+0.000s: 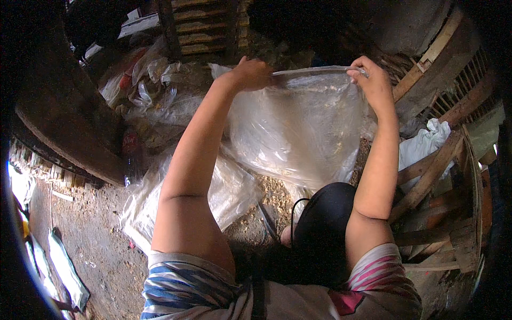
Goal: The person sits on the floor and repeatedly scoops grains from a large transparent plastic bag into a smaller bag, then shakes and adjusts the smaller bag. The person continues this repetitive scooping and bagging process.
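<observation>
A large clear plastic bag [298,122] is stretched between my two raised hands. My left hand [250,73] is closed on the left part of its upper edge, its fingers partly hidden behind the hand. At the upper right corner, my right hand [372,82] pinches the same edge between thumb and fingers. The bag hangs down in front of my knee, its lower end near the floor. Pale bits cling to its film. Below my left forearm, another crumpled clear plastic sheet [234,186] lies on the ground.
Crumpled plastic bags [154,80] heap up at the far left, with a dark bottle [132,154] close by. Pale shavings [272,192] cover the floor. At the right stand a wooden frame [432,181] and a white sack [424,144]. Slatted wood [202,26] is at the back.
</observation>
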